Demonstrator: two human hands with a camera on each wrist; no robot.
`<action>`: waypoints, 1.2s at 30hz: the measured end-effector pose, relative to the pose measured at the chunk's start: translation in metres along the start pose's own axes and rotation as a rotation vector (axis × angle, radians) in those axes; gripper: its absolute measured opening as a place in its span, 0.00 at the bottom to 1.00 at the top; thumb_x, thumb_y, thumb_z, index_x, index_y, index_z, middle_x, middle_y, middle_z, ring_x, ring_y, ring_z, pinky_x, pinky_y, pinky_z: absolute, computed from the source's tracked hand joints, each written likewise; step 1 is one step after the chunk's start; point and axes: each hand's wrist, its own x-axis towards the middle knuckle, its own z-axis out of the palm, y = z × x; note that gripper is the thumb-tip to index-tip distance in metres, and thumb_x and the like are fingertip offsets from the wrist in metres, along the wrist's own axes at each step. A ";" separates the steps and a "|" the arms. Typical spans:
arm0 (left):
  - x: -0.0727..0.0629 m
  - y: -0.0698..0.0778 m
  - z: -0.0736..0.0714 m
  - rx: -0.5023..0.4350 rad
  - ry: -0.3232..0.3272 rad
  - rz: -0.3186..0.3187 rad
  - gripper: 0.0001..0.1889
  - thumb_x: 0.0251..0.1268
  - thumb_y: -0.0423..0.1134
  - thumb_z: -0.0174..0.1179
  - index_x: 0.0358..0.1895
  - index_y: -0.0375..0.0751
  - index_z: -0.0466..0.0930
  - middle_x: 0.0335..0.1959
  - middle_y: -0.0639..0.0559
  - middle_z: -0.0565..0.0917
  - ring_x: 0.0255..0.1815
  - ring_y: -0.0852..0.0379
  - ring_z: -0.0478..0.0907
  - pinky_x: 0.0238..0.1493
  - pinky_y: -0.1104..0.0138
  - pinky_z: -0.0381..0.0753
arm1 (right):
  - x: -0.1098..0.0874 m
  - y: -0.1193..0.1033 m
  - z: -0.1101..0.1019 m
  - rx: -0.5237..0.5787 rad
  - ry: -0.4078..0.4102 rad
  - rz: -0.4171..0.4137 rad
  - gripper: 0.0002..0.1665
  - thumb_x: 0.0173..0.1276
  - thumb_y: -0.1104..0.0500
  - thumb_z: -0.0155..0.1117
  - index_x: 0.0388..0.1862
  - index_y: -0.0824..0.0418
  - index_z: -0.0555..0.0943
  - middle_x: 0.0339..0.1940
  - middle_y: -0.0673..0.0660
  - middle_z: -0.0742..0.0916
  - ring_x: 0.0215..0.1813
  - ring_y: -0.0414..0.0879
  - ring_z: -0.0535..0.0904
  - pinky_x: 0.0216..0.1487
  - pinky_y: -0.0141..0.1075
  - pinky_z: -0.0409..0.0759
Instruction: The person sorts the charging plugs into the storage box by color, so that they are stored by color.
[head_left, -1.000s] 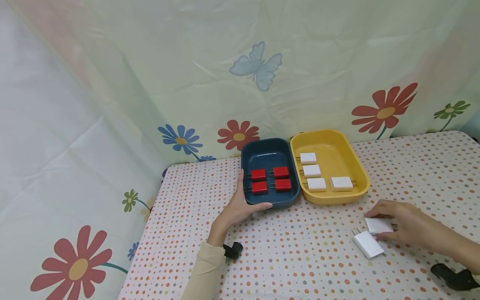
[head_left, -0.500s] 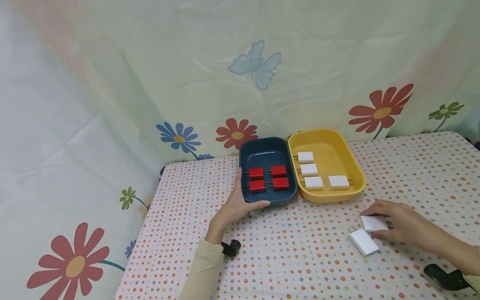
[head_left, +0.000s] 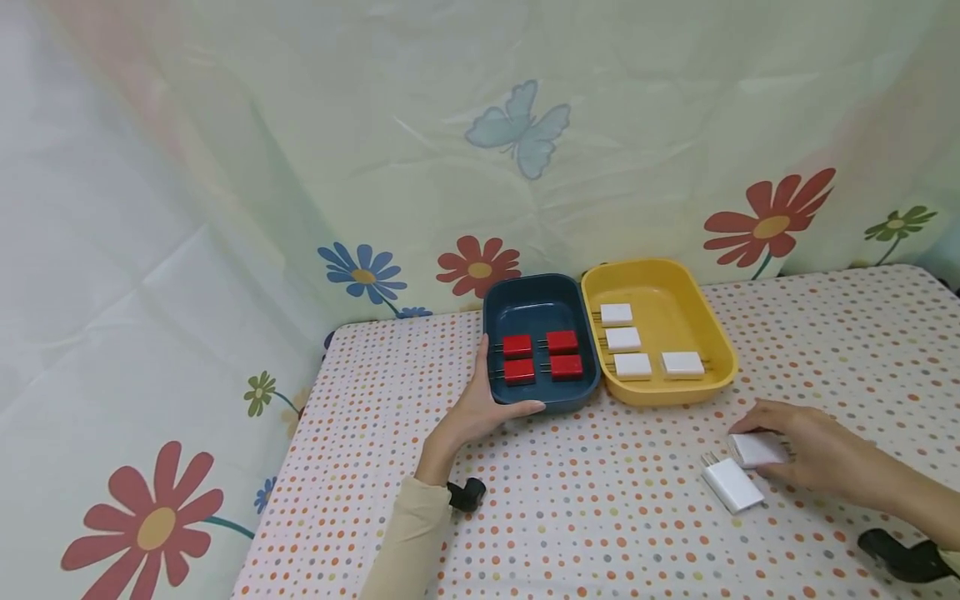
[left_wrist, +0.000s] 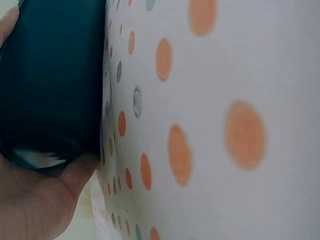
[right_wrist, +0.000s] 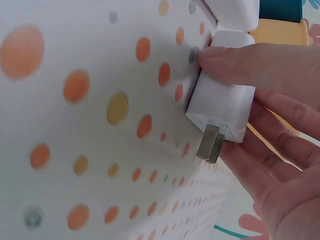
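Note:
My left hand (head_left: 474, 410) rests at the front left corner of a dark blue tray (head_left: 540, 317), thumb along the front wall and straight fingers along the left side. In the left wrist view the tray's wall (left_wrist: 55, 75) fills the space beyond the thumb. My right hand (head_left: 828, 454) pinches a white plug-in charger (right_wrist: 225, 100) between thumb and fingers, low over the table; its metal prongs (right_wrist: 210, 145) point back toward the wrist. Just beside it lies a second white charger (head_left: 733, 485), prongs toward the trays. Several red chargers (head_left: 517, 372) lie in the blue tray.
Right beside the blue tray stands a yellow tray (head_left: 675, 308) holding several white chargers (head_left: 632, 367), most along its left side. A dotted cloth (head_left: 585, 508) covers the table, and a flowered curtain (head_left: 637, 183) hangs behind it. Black camera mounts (head_left: 468, 495) sit at both wrists.
The view shifts slightly. The right hand stays at the same white charger, which looks a little more tilted. The left hand and the trays have not visibly moved.

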 end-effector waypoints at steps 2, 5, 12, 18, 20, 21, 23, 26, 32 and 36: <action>0.000 0.000 0.000 0.001 0.001 -0.001 0.69 0.60 0.48 0.78 0.86 0.54 0.24 0.87 0.48 0.47 0.84 0.48 0.49 0.78 0.44 0.62 | -0.001 -0.001 -0.004 -0.005 0.010 0.005 0.28 0.43 0.65 0.89 0.46 0.64 0.87 0.45 0.59 0.88 0.52 0.68 0.83 0.53 0.65 0.81; 0.000 -0.001 0.000 0.004 0.002 -0.005 0.69 0.60 0.49 0.77 0.86 0.54 0.23 0.86 0.49 0.47 0.84 0.47 0.50 0.77 0.44 0.62 | 0.000 -0.002 -0.013 -0.010 0.045 -0.005 0.29 0.43 0.64 0.90 0.46 0.64 0.87 0.45 0.60 0.88 0.51 0.66 0.84 0.51 0.63 0.83; -0.001 -0.001 0.000 0.003 0.010 -0.002 0.69 0.60 0.50 0.78 0.86 0.52 0.24 0.86 0.49 0.49 0.83 0.46 0.51 0.77 0.42 0.63 | 0.014 -0.012 -0.047 -0.037 0.139 -0.060 0.31 0.42 0.67 0.90 0.47 0.67 0.86 0.45 0.63 0.88 0.49 0.65 0.83 0.50 0.63 0.83; 0.000 -0.001 0.001 0.000 0.011 -0.009 0.69 0.60 0.50 0.78 0.86 0.54 0.24 0.86 0.50 0.48 0.84 0.48 0.50 0.77 0.43 0.62 | 0.038 -0.024 -0.071 -0.081 0.239 -0.159 0.31 0.41 0.68 0.90 0.47 0.67 0.87 0.46 0.62 0.88 0.46 0.60 0.83 0.47 0.60 0.85; 0.000 -0.001 0.001 -0.002 0.010 -0.015 0.69 0.60 0.50 0.78 0.86 0.55 0.24 0.87 0.51 0.47 0.84 0.48 0.49 0.77 0.43 0.62 | 0.048 -0.027 -0.077 -0.085 0.264 -0.185 0.31 0.41 0.67 0.90 0.48 0.66 0.87 0.46 0.61 0.89 0.47 0.58 0.83 0.46 0.58 0.86; 0.000 -0.002 0.001 -0.005 0.009 -0.014 0.69 0.60 0.51 0.78 0.86 0.55 0.24 0.87 0.51 0.47 0.84 0.48 0.49 0.78 0.43 0.62 | 0.054 -0.030 -0.080 -0.073 0.257 -0.185 0.31 0.43 0.67 0.90 0.49 0.67 0.87 0.47 0.62 0.88 0.47 0.58 0.83 0.46 0.58 0.86; 0.000 -0.002 0.001 -0.005 0.006 -0.016 0.69 0.60 0.51 0.78 0.86 0.56 0.24 0.87 0.51 0.47 0.84 0.48 0.49 0.78 0.43 0.61 | 0.066 -0.033 -0.085 -0.058 0.233 -0.179 0.31 0.47 0.66 0.89 0.51 0.68 0.87 0.48 0.63 0.88 0.47 0.58 0.82 0.47 0.58 0.86; 0.000 -0.003 0.001 -0.010 0.001 -0.008 0.69 0.60 0.51 0.77 0.86 0.55 0.24 0.86 0.50 0.48 0.84 0.48 0.49 0.77 0.43 0.62 | 0.085 -0.038 -0.090 -0.029 0.187 -0.166 0.29 0.52 0.65 0.86 0.54 0.69 0.87 0.49 0.64 0.87 0.46 0.56 0.80 0.47 0.57 0.86; 0.001 -0.002 0.001 -0.010 0.004 0.005 0.69 0.61 0.49 0.77 0.86 0.54 0.24 0.86 0.49 0.49 0.83 0.47 0.51 0.77 0.44 0.63 | 0.117 -0.044 -0.090 0.000 0.115 -0.163 0.25 0.56 0.68 0.83 0.54 0.70 0.86 0.50 0.64 0.87 0.47 0.57 0.79 0.52 0.57 0.84; 0.000 -0.001 0.001 0.000 0.005 -0.005 0.69 0.60 0.49 0.77 0.86 0.54 0.24 0.86 0.49 0.48 0.84 0.47 0.50 0.77 0.44 0.63 | 0.130 -0.041 -0.085 0.016 0.077 -0.163 0.24 0.56 0.69 0.82 0.52 0.71 0.85 0.48 0.64 0.88 0.49 0.58 0.82 0.55 0.60 0.83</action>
